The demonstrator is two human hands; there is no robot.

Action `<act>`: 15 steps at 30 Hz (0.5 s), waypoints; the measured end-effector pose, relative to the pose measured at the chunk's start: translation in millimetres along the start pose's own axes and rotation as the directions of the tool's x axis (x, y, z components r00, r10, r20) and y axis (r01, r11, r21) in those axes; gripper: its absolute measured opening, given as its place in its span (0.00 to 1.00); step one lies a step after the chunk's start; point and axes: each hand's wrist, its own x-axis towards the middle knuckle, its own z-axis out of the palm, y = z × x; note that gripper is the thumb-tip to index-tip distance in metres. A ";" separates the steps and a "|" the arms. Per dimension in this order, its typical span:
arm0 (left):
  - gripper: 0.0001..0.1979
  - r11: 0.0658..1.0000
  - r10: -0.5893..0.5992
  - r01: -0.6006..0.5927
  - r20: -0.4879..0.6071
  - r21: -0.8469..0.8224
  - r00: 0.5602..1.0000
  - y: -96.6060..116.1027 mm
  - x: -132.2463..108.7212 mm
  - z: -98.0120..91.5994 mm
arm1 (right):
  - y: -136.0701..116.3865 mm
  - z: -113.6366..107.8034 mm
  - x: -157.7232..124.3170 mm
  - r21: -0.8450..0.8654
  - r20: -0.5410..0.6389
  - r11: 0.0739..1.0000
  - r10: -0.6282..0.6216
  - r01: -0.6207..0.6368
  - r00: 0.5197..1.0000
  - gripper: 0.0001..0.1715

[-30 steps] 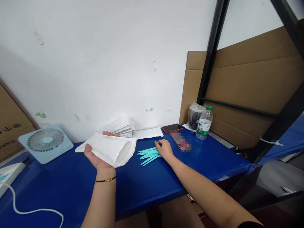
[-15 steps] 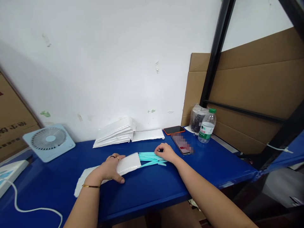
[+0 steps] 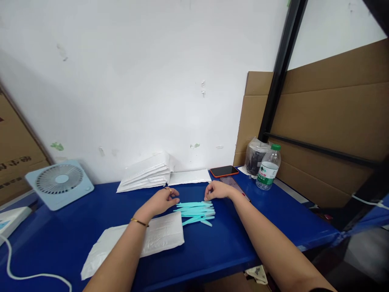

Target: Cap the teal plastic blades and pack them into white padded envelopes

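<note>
Several slim turquoise plastic sticks (image 3: 194,211) lie roughly side by side on the blue table, some crossing at the near end. My left hand (image 3: 162,199) hovers at their upper left, thumb and fingers bent but apart, holding nothing. At the sticks' upper right end, my right hand (image 3: 217,190) has its fingertips closed on the end of a stick. Under my left forearm lies a white padded mailer (image 3: 164,235), its right edge overlapping or touching the lower left of the sticks.
A stack of white mailers (image 3: 146,172) leans by the wall, beside a single flat mailer (image 3: 190,177). Two phones, one orange-edged (image 3: 224,171), one partly behind my right wrist (image 3: 234,183), lie right. A water bottle (image 3: 268,168) stands beyond. A blue fan (image 3: 60,182) sits left.
My left hand has come off the white mailer and moved right, toward the sticks. The mailer now lies nearer to me. The sticks are more spread out, with my right hand still at their right end.
</note>
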 end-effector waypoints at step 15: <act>0.14 0.951 -0.016 -0.034 0.159 0.309 0.987 -20.9 12.9 32.5 | 5.1 10.0 -5.7 0.068 -0.042 0.992 -0.101 0.103 0.994 0.15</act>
